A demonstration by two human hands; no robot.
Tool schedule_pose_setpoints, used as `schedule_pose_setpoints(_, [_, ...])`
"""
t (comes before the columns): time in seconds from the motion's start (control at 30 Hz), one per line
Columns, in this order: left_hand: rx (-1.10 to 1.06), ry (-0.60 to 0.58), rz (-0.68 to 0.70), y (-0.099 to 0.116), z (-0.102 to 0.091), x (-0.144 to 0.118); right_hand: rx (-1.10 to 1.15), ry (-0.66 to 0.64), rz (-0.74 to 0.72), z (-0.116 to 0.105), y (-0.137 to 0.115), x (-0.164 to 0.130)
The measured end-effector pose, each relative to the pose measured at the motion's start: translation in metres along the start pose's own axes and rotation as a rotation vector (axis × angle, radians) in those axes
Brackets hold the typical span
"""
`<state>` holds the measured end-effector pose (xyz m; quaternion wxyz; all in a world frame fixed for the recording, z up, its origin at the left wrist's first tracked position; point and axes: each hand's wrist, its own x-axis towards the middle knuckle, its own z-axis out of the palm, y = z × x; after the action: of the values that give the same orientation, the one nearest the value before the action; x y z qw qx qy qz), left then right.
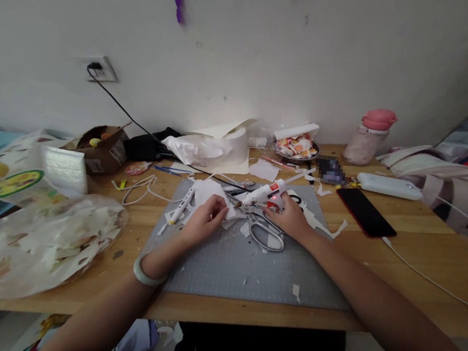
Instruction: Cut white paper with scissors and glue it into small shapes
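Left hand [206, 217]: fingers curled down on a piece of white paper [210, 192], pinching it against the grey cutting mat [244, 267]; pale bangle [145, 273] on the wrist.
Right hand [291, 216]: wrapped around the handle of a white glue gun [262, 192], nozzle aimed left toward the paper under the left hand; small red light showing on the gun body.
White paper: near the far edge of the mat, left of its middle, partly covered by the left fingers.
Glue gun: tilted, low over the far part of the mat, tip just beside the paper; whether tip and paper touch cannot be told.
Scissors [267, 233]: flat on the mat, just beside the right hand, grey handles toward the near edge.
Cutting mat: middle of the desk [421, 242], running out to the near edge, strewn with small paper scraps.
White pen-shaped tool [183, 204]: at the mat's far left corner.
Clear bag of paper offcuts [36, 243]: left end of the desk, near edge.
Phone [365, 212]: dark, flat, right of the mat, well apart from the hands.
Power bank [389, 186]: white, beyond the phone.
Pink bottle [369, 136]: far edge of the desk, against the wall.
Dish of sweets [297, 146]: far edge, left of the bottle.
Wall socket [101, 69]: black cord running down toward the mat.
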<state>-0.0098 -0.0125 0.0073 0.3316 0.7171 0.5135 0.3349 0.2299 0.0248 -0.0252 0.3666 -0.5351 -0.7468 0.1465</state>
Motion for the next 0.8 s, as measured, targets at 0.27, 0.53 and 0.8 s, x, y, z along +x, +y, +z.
schedule_pose_setpoints(0.27, [-0.015, 0.004, 0.013, -0.0003, -0.0002, -0.001, -0.015, -0.004, 0.028, 0.0016, 0.001, 0.0005])
schedule_pose_setpoints(0.53, [-0.013, 0.01, -0.001, -0.0036, -0.0004, -0.0002, 0.01, 0.023, 0.024, 0.0016, 0.0016, 0.0008])
schedule_pose_setpoints(0.8, [-0.018, 0.015, 0.008, -0.0014, 0.0002, -0.0004, 0.005, 0.005, 0.014, 0.0004, 0.0016, -0.0002])
